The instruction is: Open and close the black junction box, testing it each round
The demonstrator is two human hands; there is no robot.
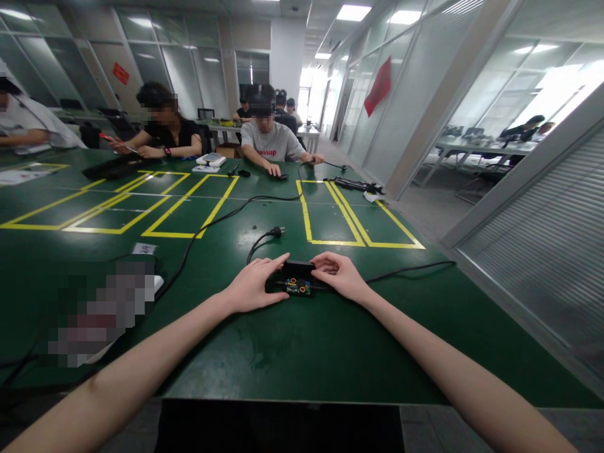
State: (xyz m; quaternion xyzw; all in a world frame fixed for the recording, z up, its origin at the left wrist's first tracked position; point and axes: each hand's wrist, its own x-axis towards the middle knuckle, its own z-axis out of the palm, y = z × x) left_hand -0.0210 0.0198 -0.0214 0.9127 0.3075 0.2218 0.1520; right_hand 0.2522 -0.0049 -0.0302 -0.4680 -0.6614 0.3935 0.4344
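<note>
A small black box [297,269] lies on the green table [292,346] in front of me, with a green circuit board [298,287] showing at its near side. My left hand [255,286] grips the box from the left, its fingers curled over the top and side. My right hand [340,274] holds the right end with its fingers bent in a pinch. A black cable [406,270] leaves the box to the right. A black plug [276,232] on its own cord lies just beyond the box.
Yellow tape rectangles [189,207] mark the table. A long black cable [221,217] crosses it. A blurred-out item [99,311] lies at my left. Across the table sit two people [268,141], with small devices [210,161] and a black tool [353,184] nearby. Glass walls at right.
</note>
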